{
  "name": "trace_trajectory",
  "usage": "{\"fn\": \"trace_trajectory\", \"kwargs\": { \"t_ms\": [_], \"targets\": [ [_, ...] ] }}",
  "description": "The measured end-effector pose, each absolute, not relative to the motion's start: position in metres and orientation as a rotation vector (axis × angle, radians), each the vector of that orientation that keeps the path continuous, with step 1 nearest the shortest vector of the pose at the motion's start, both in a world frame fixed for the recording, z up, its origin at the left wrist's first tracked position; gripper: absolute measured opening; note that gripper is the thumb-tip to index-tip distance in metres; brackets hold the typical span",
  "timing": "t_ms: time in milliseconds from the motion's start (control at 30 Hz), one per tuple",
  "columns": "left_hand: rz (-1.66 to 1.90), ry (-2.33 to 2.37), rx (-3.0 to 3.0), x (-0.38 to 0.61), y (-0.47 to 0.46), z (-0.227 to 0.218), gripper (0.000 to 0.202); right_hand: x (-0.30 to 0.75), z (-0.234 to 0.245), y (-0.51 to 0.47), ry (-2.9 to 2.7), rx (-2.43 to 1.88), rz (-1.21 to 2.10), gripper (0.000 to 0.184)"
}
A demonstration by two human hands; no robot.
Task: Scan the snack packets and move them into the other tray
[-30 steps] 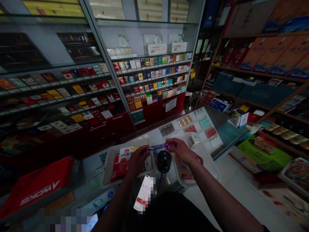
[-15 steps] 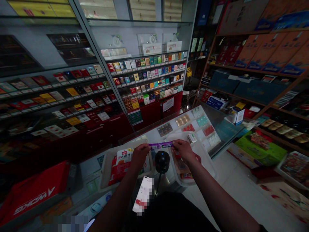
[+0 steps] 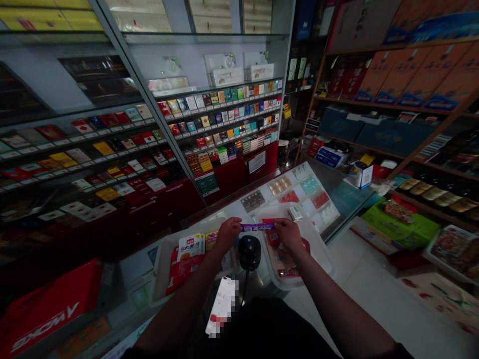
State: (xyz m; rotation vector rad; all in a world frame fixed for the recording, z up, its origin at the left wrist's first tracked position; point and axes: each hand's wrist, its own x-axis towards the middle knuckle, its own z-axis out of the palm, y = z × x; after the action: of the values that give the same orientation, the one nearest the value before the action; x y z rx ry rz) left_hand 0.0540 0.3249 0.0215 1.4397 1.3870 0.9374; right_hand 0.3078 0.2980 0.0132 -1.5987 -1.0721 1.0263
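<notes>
Both my hands hold a thin purple packet (image 3: pixel 257 227) level above a glass counter (image 3: pixel 318 179). My left hand (image 3: pixel 227 233) pinches its left end and my right hand (image 3: pixel 287 234) pinches its right end. Just below the packet stands a round black scanner (image 3: pixel 249 252) with a cable running toward me. Under my left hand lies a white tray (image 3: pixel 161 259) with red and white snack packs (image 3: pixel 189 254). Under my right hand lies a second white tray (image 3: pixel 322 252) holding more packets. A phone (image 3: pixel 221 306) lies near the counter's front edge.
Glass-fronted shelves of cigarette packs (image 3: pixel 220 117) fill the wall behind the counter. Wooden shelves with orange cartons (image 3: pixel 404 75) stand at the right. A red box (image 3: pixel 48 311) sits at the lower left. Green and red goods boxes (image 3: pixel 400 219) line the floor at right.
My view has drifted to the right and slightly up. My two hands have moved a little farther from me with the purple packet, keeping it stretched between them.
</notes>
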Motion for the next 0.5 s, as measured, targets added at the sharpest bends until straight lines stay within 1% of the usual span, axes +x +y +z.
{"fn": "trace_trajectory", "kwargs": {
  "t_ms": [200, 400, 500],
  "targets": [
    [0.851, 1.408, 1.493, 0.059, 0.33, 0.017, 0.031, 0.314, 0.01, 0.295, -1.121, -1.697, 0.967, 0.035],
    [0.821, 1.466, 1.597, 0.059, 0.331, 0.014, 0.027, 0.312, 0.016, 0.29, -1.048, -1.68, 1.067, 0.036],
    [0.796, 1.453, 1.571, 0.057, 0.331, 0.008, 0.028, 0.313, 0.015, 0.289, -1.112, -1.72, 0.991, 0.034]
  ]
}}
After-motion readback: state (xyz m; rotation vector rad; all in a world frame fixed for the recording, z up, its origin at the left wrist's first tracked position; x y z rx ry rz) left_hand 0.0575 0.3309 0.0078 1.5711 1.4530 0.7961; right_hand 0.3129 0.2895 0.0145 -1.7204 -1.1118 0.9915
